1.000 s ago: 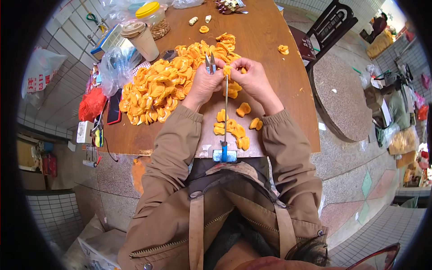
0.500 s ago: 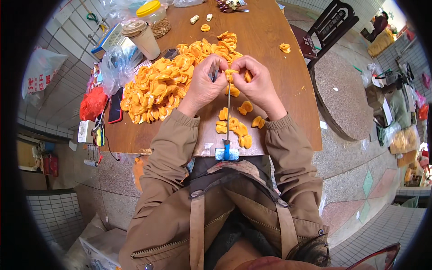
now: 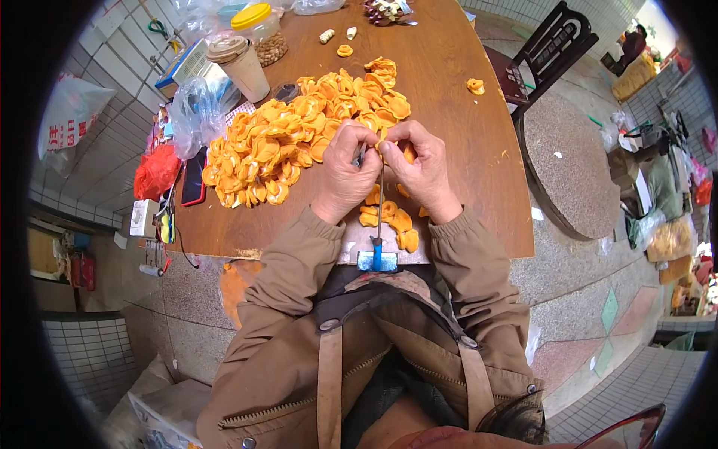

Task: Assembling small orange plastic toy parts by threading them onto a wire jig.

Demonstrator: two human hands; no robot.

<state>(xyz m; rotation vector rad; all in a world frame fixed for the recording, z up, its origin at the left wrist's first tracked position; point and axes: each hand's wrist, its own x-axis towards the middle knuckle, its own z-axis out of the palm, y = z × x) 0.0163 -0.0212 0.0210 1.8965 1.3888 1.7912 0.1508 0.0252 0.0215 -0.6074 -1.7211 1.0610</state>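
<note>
left hand (image 3: pixel 348 170) + right hand (image 3: pixel 420 161): fingertips pinching small orange piece (image 3: pixel 382 135) between them, at thin rod's (image 3: pixel 381 196) far end | rod's blue base (image 3: pixel 377 260): desk (image 3: pixel 456 112) near edge | orange pile (image 3: pixel 273 138): on desk, left/beyond hands | metal tool (image 3: pixel 360 158) at left hand, mostly hidden

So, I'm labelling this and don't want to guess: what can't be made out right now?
All in the head view:
- The metal tool: mostly hidden in the left hand.
- The metal rod: far end hidden where that hand meets the right hand.
- The clear plastic bag: cut off by the upper edge.
- The distant person: too small to tell their activity.
</note>
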